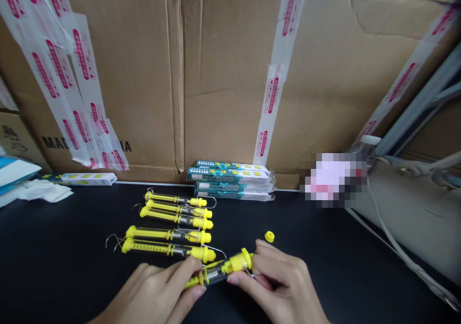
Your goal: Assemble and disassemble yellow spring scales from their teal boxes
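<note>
A yellow and clear spring scale lies tilted across both hands near the bottom of the view. My left hand is closed around its graduated end, which the fingers partly cover. At the other end, my right hand pinches beside the yellow cap, where a bit of metal wire shows by the thumb; the fingertips hide the rest. Just beyond the right hand sits a small loose yellow ring-like piece. Several more spring scales with wire hooks rest in a row on the black table, past my left hand.
Several slim teal and white boxes are stacked against a large taped carton. Another slim box and white tissue-like material are at left. A blurred-out item, a bottle and cables are at right.
</note>
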Action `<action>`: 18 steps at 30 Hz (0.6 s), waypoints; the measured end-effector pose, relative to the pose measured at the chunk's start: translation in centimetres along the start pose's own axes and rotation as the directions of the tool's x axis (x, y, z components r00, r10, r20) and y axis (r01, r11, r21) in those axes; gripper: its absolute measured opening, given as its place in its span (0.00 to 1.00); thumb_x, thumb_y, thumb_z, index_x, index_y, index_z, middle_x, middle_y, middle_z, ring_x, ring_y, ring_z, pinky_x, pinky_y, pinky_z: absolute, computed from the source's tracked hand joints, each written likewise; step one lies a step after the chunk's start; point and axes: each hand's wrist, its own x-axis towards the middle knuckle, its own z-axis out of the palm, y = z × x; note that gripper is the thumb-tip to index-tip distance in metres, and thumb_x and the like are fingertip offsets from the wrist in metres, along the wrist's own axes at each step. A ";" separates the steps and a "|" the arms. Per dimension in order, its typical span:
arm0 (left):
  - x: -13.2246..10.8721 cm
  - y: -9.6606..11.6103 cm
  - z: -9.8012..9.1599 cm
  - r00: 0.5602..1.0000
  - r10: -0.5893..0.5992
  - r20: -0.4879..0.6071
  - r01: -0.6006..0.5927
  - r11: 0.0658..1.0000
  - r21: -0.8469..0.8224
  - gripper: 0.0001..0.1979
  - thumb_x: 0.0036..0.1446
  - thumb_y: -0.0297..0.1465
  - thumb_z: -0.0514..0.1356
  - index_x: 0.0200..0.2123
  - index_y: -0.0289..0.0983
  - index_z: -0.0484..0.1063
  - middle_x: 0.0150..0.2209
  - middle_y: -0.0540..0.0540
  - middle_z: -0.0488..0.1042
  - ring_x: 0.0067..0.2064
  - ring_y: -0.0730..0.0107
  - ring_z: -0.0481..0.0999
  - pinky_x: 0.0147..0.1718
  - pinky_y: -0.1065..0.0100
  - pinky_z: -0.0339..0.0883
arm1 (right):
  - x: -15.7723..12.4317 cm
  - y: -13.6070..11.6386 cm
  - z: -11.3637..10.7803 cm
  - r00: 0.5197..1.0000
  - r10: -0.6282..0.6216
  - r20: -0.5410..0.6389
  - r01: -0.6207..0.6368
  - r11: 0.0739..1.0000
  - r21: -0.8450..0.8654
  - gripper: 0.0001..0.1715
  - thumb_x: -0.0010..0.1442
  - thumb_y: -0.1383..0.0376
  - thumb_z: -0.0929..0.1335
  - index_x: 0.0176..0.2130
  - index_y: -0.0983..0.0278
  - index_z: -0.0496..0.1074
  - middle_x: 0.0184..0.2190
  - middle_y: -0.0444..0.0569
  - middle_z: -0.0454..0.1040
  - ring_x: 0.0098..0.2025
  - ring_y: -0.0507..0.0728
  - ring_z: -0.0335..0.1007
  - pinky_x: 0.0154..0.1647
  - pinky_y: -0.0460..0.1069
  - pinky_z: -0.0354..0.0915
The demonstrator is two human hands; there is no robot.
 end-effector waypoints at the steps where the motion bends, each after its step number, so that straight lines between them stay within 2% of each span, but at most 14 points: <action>1: 0.1 0.0 0.0 1.000 0.006 -0.022 -0.006 1.000 -0.007 0.22 0.78 0.38 0.35 0.44 0.43 0.67 0.32 0.57 0.85 0.22 0.71 0.83 0.21 0.71 0.71 | 0.0 -0.1 0.0 1.000 0.001 -0.006 -0.001 1.000 0.003 0.36 0.71 0.53 0.67 0.18 0.61 0.52 0.16 0.36 0.55 0.19 0.47 0.54 0.23 0.43 0.58; 4: 0.4 -0.1 -0.1 0.997 0.004 -0.080 -0.009 0.998 -0.060 0.22 0.78 0.39 0.35 0.45 0.44 0.67 0.32 0.57 0.85 0.23 0.72 0.83 0.21 0.73 0.71 | 0.1 -0.3 0.0 1.000 -0.003 -0.021 0.003 1.000 -0.023 0.33 0.70 0.56 0.68 0.18 0.61 0.55 0.15 0.37 0.58 0.19 0.48 0.56 0.24 0.44 0.62; 6: 0.5 -0.2 -0.1 0.996 -0.025 -0.088 0.014 0.993 -0.121 0.20 0.77 0.39 0.37 0.45 0.44 0.67 0.34 0.57 0.85 0.28 0.72 0.85 0.25 0.75 0.73 | 0.1 -0.4 -0.2 1.000 -0.023 -0.016 0.022 0.999 -0.040 0.28 0.71 0.57 0.67 0.21 0.61 0.63 0.18 0.40 0.64 0.21 0.50 0.62 0.25 0.45 0.65; 9: 0.5 -0.4 0.2 0.995 -0.088 -0.055 0.076 0.979 -0.188 0.15 0.77 0.40 0.43 0.44 0.45 0.67 0.36 0.57 0.84 0.33 0.73 0.86 0.32 0.77 0.76 | 0.1 -0.1 -0.7 0.998 -0.054 0.010 0.055 0.997 -0.052 0.18 0.72 0.56 0.66 0.33 0.63 0.74 0.29 0.48 0.77 0.31 0.55 0.76 0.33 0.47 0.74; 11: 0.5 -0.6 0.4 0.991 -0.109 -0.071 0.095 0.980 -0.174 0.15 0.76 0.41 0.44 0.44 0.45 0.68 0.35 0.57 0.83 0.34 0.72 0.86 0.32 0.77 0.76 | -0.2 0.5 -0.9 0.997 -0.077 0.005 0.077 0.994 -0.083 0.13 0.72 0.57 0.66 0.41 0.63 0.75 0.38 0.53 0.80 0.41 0.58 0.79 0.43 0.50 0.77; 13: 0.5 -0.7 0.6 0.988 -0.094 -0.122 0.079 0.990 -0.120 0.15 0.77 0.41 0.44 0.44 0.45 0.68 0.34 0.56 0.83 0.33 0.72 0.86 0.30 0.75 0.76 | -0.7 1.1 -0.9 0.996 -0.087 0.001 0.087 0.991 -0.101 0.07 0.71 0.60 0.68 0.42 0.62 0.74 0.43 0.54 0.80 0.45 0.59 0.80 0.47 0.52 0.78; 15: 0.5 -0.7 0.6 0.981 -0.039 -0.189 0.032 0.999 -0.036 0.16 0.77 0.39 0.43 0.45 0.44 0.69 0.33 0.55 0.83 0.32 0.71 0.85 0.28 0.74 0.75 | -1.3 1.7 -0.7 1.000 -0.026 0.002 0.026 0.998 -0.051 0.05 0.68 0.63 0.71 0.41 0.60 0.71 0.44 0.53 0.78 0.42 0.58 0.81 0.44 0.49 0.80; 17: 0.6 -0.8 0.5 0.974 0.023 -0.224 -0.018 0.999 0.027 0.16 0.78 0.36 0.43 0.46 0.43 0.70 0.32 0.54 0.82 0.31 0.71 0.85 0.27 0.73 0.73 | -1.7 1.9 -0.5 0.997 0.079 -0.016 -0.078 0.996 0.036 0.10 0.67 0.61 0.72 0.43 0.60 0.67 0.47 0.53 0.75 0.38 0.55 0.81 0.34 0.46 0.81; 18: 0.6 -0.8 0.3 0.971 0.051 -0.234 -0.040 0.998 0.051 0.17 0.77 0.34 0.43 0.46 0.43 0.70 0.32 0.54 0.82 0.31 0.71 0.84 0.26 0.73 0.72 | -1.7 1.9 -0.5 0.993 0.116 -0.016 -0.115 0.992 0.052 0.14 0.68 0.59 0.71 0.48 0.60 0.66 0.49 0.55 0.73 0.36 0.54 0.80 0.30 0.45 0.80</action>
